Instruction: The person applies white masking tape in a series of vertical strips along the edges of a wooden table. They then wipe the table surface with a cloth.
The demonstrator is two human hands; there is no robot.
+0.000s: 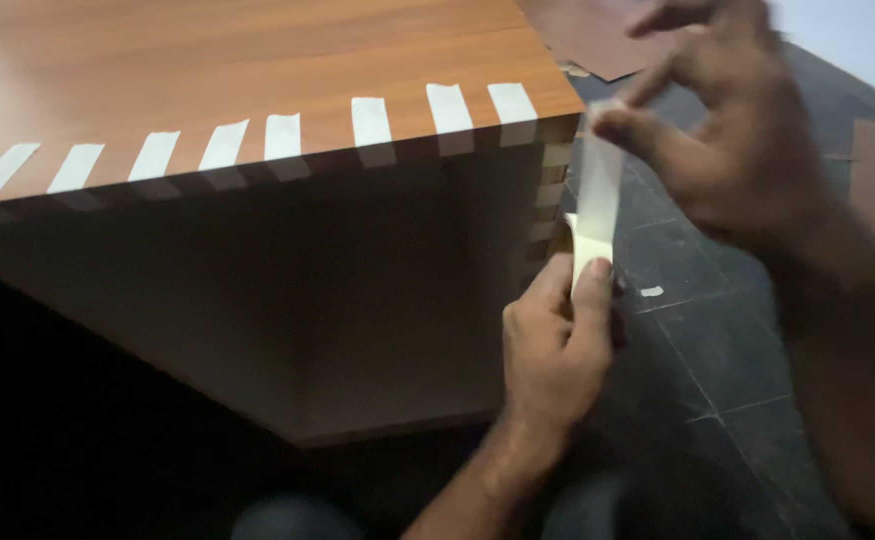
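A strip of pale masking tape (597,195) is stretched upright between my two hands, just right of the corner of a brown wooden board (257,70). My left hand (552,345) pinches the tape's lower end, and a roll may be in it but is hidden. My right hand (732,130) grips the tape's upper end between thumb and forefinger. Several short tape strips (282,137) are stuck across the board's front edge, folded down over the edge banding. More strips (549,190) run down the board's right corner edge.
The board stands over a dark tiled floor (717,340). A small scrap of tape (650,291) lies on the tiles. A brown laminate sheet (587,35) lies at the top, behind the board's corner. The space under the board is in deep shadow.
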